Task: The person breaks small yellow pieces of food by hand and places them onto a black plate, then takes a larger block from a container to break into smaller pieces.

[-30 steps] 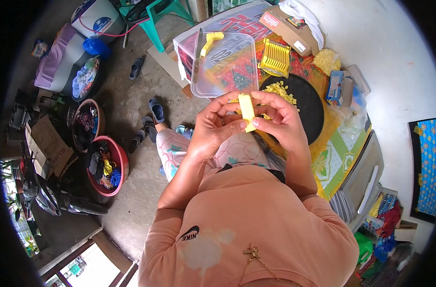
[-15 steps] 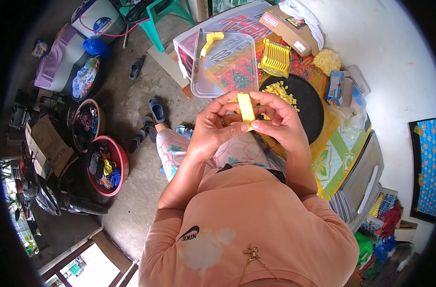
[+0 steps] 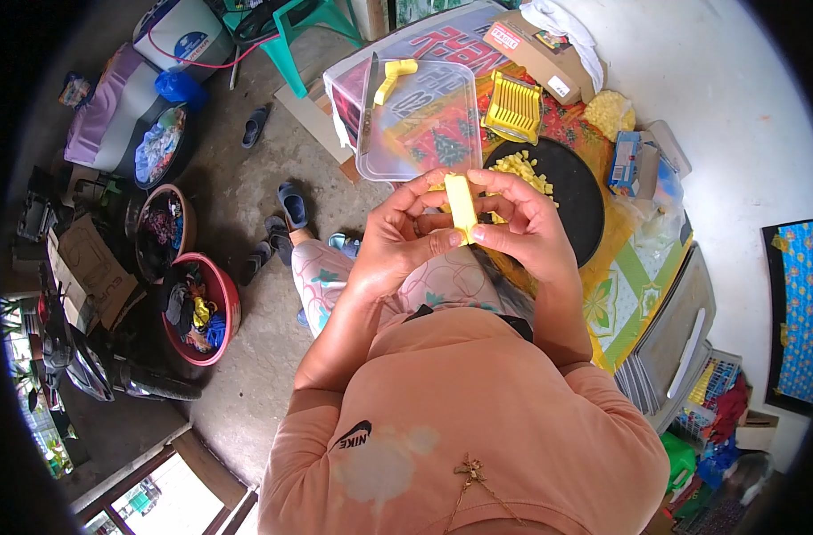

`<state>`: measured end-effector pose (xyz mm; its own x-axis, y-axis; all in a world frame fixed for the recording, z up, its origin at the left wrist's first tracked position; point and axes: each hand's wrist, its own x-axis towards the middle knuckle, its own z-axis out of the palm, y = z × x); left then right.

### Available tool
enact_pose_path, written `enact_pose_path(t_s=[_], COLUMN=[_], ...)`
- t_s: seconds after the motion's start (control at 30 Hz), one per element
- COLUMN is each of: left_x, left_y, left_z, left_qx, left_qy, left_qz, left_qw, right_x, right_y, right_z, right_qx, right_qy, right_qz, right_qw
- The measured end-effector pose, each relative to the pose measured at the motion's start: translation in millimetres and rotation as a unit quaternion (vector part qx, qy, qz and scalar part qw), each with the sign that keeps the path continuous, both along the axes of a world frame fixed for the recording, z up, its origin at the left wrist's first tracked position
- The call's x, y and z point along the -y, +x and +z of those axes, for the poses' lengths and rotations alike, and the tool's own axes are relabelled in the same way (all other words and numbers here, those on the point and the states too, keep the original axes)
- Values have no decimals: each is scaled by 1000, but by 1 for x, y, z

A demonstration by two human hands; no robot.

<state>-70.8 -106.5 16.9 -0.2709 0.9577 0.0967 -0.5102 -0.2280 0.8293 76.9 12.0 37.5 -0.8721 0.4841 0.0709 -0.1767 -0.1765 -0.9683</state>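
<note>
A pale yellow block [image 3: 461, 207] is held upright between my two hands. My left hand [image 3: 406, 234] grips its left side, fingers at the top and thumb at the bottom. On the right side, my right hand [image 3: 524, 227] pinches it the same way. Behind my hands, small yellow pieces [image 3: 524, 172] lie on a round black tray [image 3: 580, 201], partly hidden by my right hand. A clear plastic container [image 3: 418, 160] beyond my hands has yellow strips [image 3: 393, 78] and a knife [image 3: 371, 82] at its left side. The yellow slotted slicer [image 3: 513, 107] rests behind the tray.
A cardboard box [image 3: 549, 62] and a bag of yellow pieces [image 3: 610, 114] are at the back. A blue box [image 3: 626, 164] sits right of the tray. On the floor to the left are slippers [image 3: 292, 205] and a red basin [image 3: 232, 308] with clothes.
</note>
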Motion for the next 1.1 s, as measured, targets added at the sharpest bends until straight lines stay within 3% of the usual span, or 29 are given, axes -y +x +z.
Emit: enact_pose_path(t_s=[1.1], left_x=[3], left_y=[4], left_z=[8], left_qx=[-34], left_qy=[-22], left_qz=[14], left_qw=[999], right_x=[3], right_y=[0], right_z=[4], right_qx=[-9], right_qy=[13], right_qz=[2], right_qw=[1000])
